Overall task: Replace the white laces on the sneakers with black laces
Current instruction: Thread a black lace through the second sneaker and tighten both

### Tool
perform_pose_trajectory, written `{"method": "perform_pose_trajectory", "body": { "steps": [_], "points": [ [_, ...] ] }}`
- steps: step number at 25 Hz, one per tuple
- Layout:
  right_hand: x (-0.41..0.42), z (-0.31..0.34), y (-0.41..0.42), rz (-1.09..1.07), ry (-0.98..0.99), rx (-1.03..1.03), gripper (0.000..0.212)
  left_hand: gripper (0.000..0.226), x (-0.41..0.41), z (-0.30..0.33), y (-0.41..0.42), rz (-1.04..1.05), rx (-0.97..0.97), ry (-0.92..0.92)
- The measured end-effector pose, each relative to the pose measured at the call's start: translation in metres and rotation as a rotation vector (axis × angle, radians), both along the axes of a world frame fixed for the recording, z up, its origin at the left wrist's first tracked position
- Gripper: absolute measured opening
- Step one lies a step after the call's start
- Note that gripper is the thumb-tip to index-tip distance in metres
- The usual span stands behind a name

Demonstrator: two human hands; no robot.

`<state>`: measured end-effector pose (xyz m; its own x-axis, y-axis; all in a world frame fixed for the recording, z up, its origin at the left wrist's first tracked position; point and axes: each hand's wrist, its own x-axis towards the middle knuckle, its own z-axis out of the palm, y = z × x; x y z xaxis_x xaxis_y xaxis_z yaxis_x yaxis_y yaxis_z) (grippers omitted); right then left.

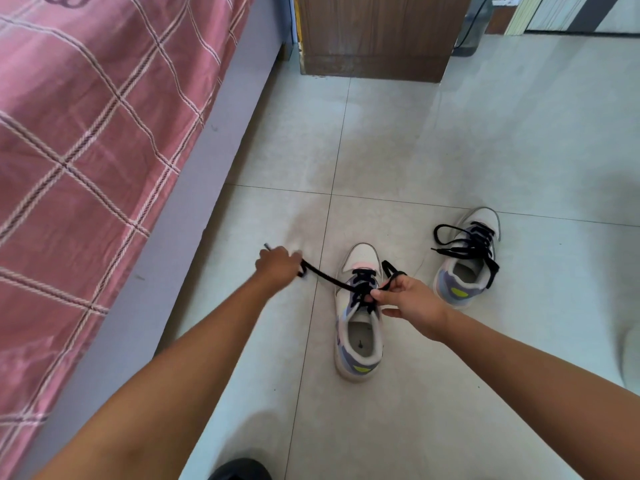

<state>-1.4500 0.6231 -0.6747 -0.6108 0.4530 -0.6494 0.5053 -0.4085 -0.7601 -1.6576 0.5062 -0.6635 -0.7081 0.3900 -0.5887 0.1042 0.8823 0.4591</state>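
Two white-and-purple sneakers stand on the floor tiles. The near sneaker (358, 337) is threaded with a black lace (325, 276). My left hand (277, 265) grips one end of that lace and holds it stretched out to the left of the shoe. My right hand (408, 301) pinches the other end of the lace just above the shoe's tongue. The far sneaker (465, 271) sits to the right, laced in black, with its loose lace ends (450, 251) lying over it and onto the floor.
A bed with a pink checked cover (86, 150) runs along the left side. A wooden cabinet (377, 36) stands at the back. A dark object (239, 469) shows at the bottom edge, and a white shape (630, 355) at the right edge.
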Motion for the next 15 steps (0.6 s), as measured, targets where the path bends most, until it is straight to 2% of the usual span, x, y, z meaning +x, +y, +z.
{"method": "perform_pose_trajectory", "body": {
  "steps": [1,2,4,6,9,12,15],
  "points": [
    [-0.001,0.000,-0.001,0.004,0.002,0.007,0.013,0.046,0.015,-0.002,0.003,-0.137,-0.033,0.035],
    [-0.001,0.000,-0.002,0.004,0.006,0.013,0.013,0.051,0.031,-0.003,0.006,-0.175,0.016,-0.052],
    [-0.004,0.000,-0.007,-0.007,0.028,0.016,0.013,0.057,0.059,0.001,0.012,-0.115,0.075,-0.378],
    [-0.005,0.001,-0.010,-0.010,0.047,0.024,0.016,0.047,0.073,0.003,0.018,-0.004,0.144,-0.531],
    [-0.006,-0.001,-0.012,-0.045,0.069,0.010,0.017,0.023,0.081,0.001,0.022,0.136,0.324,-0.602],
    [0.002,-0.010,-0.013,-0.218,0.048,-0.045,0.020,0.032,0.088,-0.007,0.017,0.402,0.435,-0.667],
    [0.018,-0.017,-0.012,-0.284,-0.032,-0.059,0.015,0.033,0.088,-0.015,0.002,0.590,0.408,-0.694]
  ]
}}
